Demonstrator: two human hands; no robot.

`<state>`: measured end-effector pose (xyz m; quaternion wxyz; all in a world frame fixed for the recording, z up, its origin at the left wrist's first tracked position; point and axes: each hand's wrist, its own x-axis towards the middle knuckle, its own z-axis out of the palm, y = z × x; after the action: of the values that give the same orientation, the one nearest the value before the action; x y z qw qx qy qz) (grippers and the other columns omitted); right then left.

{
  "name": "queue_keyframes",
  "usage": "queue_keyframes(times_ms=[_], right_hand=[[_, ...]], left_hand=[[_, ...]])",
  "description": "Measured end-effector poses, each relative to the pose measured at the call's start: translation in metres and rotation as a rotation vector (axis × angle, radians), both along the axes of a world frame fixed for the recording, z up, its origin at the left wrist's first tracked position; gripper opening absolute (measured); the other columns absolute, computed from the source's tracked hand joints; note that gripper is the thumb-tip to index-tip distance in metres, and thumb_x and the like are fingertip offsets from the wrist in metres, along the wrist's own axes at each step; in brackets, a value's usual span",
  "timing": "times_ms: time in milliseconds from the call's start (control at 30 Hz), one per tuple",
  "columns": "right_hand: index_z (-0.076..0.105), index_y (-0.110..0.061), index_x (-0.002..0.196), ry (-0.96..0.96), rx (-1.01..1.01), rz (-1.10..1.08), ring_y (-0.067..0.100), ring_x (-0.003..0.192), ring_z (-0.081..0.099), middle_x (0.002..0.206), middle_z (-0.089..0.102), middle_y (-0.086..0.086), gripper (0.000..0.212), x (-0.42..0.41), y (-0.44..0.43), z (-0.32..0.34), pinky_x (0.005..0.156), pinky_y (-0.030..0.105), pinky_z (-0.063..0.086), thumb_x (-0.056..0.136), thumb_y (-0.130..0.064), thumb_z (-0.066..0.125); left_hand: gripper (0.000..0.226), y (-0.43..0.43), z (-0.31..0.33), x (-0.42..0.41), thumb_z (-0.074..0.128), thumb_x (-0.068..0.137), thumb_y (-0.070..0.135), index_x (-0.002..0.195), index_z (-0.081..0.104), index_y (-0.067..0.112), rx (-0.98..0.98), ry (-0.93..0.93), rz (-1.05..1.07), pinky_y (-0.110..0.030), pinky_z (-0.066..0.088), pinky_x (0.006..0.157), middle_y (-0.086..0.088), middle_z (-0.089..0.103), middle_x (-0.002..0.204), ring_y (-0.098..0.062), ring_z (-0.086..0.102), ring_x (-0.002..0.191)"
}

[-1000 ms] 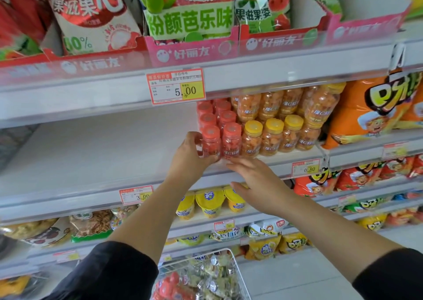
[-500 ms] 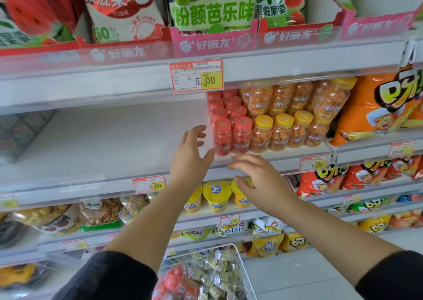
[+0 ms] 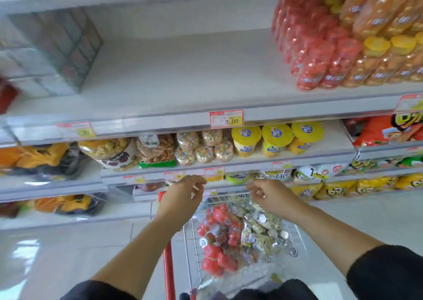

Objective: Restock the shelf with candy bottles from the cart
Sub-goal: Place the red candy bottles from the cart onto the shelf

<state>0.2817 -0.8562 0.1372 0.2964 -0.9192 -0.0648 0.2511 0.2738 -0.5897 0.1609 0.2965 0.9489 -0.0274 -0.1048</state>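
White shelf [image 3: 183,82] holds red candy bottles [image 3: 320,57]; left hand [image 3: 180,196], right hand [image 3: 272,196] loosely curled, empty, over cart [image 3: 188,249]

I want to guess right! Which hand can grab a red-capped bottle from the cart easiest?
Probably the left hand: it hovers beside the red-capped bottles; the right hand hangs over silver-capped bottles.

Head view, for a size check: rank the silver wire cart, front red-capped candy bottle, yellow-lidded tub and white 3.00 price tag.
Silver wire cart
Front red-capped candy bottle
Yellow-lidded tub and white 3.00 price tag: too alike to rank
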Motion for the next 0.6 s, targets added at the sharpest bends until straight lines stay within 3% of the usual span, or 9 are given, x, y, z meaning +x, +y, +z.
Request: queue_keyframes(times_ms=[100, 167, 333, 433, 533, 600], right_hand=[[0.064, -0.026, 0.125, 0.109, -0.037, -0.025, 0.006, 0.087, 0.064, 0.118, 0.068, -0.003, 0.029, -0.019, 0.025, -0.042, 0.077, 0.025, 0.05, 0.098, -0.025, 0.053], [0.065, -0.026, 0.124, 0.18, -0.024, -0.06, 0.009, 0.093, 0.066, 0.12, 0.068, -0.002, 0.029, -0.031, 0.036, -0.07, 0.085, 0.031, 0.053, 0.097, -0.026, 0.057], [0.066, -0.029, 0.12, 0.252, -0.094, -0.042, 0.01, 0.1, 0.065, 0.125, 0.066, -0.003, 0.025, -0.043, 0.054, -0.136, 0.089, 0.03, 0.052, 0.096, -0.028, 0.06], [0.065, -0.029, 0.123, 0.305, -0.129, 0.012, 0.014, 0.112, 0.06, 0.142, 0.051, 0.003, 0.027, -0.039, 0.064, -0.177, 0.097, 0.03, 0.047, 0.096, -0.026, 0.058], [0.063, -0.029, 0.125, 0.296, -0.127, 0.02, 0.017, 0.125, 0.049, 0.156, 0.033, 0.003, 0.033, -0.032, 0.078, -0.212, 0.109, 0.04, 0.042, 0.094, -0.019, 0.059], [0.054, -0.024, 0.138, 0.274, -0.175, 0.035, 0.02, 0.135, 0.042, 0.164, 0.012, 0.0, 0.047, -0.029, 0.086, -0.23, 0.112, 0.043, 0.039, 0.093, -0.01, 0.057]], left_hand=[[0.024, 0.027, -0.031, -0.013, 0.058, 0.093, 0.023, 0.112, 0.064, 0.035, 0.058, 0.106, -0.062, -0.031, 0.055, 0.079, 0.025, 0.061, 0.092, 0.0, 0.061, 0.086], [0.025, 0.037, -0.052, -0.019, 0.056, 0.093, 0.023, 0.114, 0.063, 0.036, 0.066, 0.163, -0.098, -0.031, 0.055, 0.082, 0.022, 0.063, 0.098, -0.002, 0.062, 0.09], [0.027, 0.039, -0.107, -0.028, 0.051, 0.095, 0.027, 0.12, 0.058, 0.038, 0.094, 0.294, -0.207, -0.033, 0.054, 0.086, 0.02, 0.06, 0.112, -0.003, 0.062, 0.097], [0.029, 0.032, -0.14, -0.025, 0.05, 0.097, 0.028, 0.125, 0.056, 0.035, 0.118, 0.328, -0.24, -0.032, 0.052, 0.09, 0.018, 0.06, 0.118, -0.006, 0.061, 0.104], [0.033, 0.026, -0.172, -0.017, 0.051, 0.097, 0.027, 0.129, 0.054, 0.032, 0.156, 0.368, -0.271, -0.034, 0.05, 0.095, 0.012, 0.058, 0.125, -0.01, 0.059, 0.111], [0.036, 0.021, -0.191, -0.012, 0.05, 0.098, 0.026, 0.133, 0.053, 0.032, 0.209, 0.404, -0.292, -0.036, 0.049, 0.097, 0.009, 0.055, 0.131, -0.015, 0.058, 0.117]])
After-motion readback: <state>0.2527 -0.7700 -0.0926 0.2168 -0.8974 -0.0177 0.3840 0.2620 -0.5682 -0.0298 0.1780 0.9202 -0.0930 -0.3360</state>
